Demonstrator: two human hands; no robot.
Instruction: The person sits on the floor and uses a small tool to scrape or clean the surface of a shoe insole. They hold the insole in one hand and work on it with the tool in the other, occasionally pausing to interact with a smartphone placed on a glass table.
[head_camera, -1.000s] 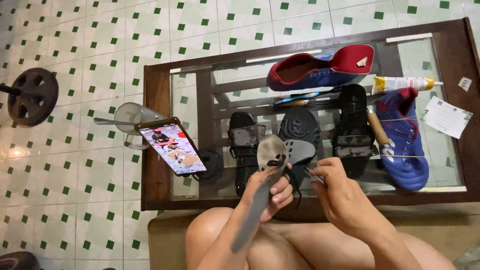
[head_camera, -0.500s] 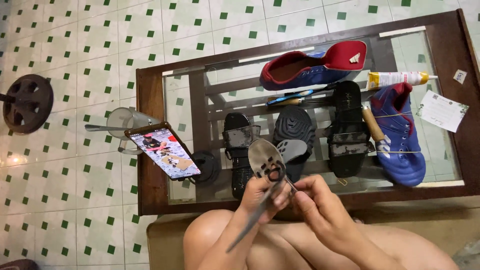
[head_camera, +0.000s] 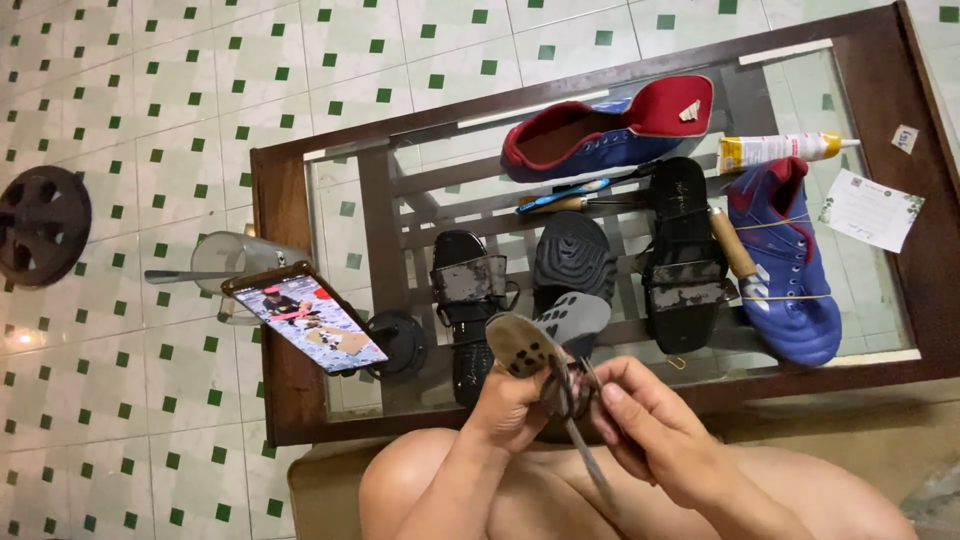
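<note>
Left hand (head_camera: 515, 400) grips worn sandal (head_camera: 530, 348), toe toward upper left; right hand (head_camera: 640, 425) pinches its straps (head_camera: 570, 392).

Both hands' fingers cover the sandal's (head_camera: 530, 350) straps; the black disc (head_camera: 42, 225) runs off the left edge.

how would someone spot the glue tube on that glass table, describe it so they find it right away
Start at the glass-topped wooden table, then go to the blue and red football boot lying near its right end. Just beyond the boot's opening lies the white squeeze tube with a yellow band and orange nozzle, the only tube among the footwear.
</note>
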